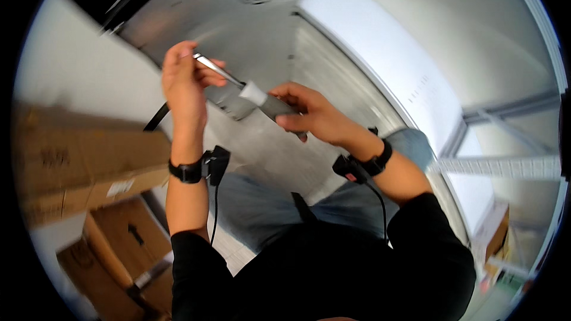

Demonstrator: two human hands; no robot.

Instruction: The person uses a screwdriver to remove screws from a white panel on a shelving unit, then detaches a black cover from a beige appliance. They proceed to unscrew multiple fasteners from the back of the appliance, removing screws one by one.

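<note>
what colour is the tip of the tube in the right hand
White, on a grey tube held in the right hand; head view.

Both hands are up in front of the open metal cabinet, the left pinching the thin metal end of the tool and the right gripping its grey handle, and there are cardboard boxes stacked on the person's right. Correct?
Not quite: the head view shows the cardboard boxes on the person's left. The rest holds: the left hand pinches the thin metal end, and the right hand grips the grey handle before the metal cabinet.

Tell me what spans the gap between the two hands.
In the head view, a thin metal rod runs from the left hand to a white-tipped grey tube in the right hand.
</note>
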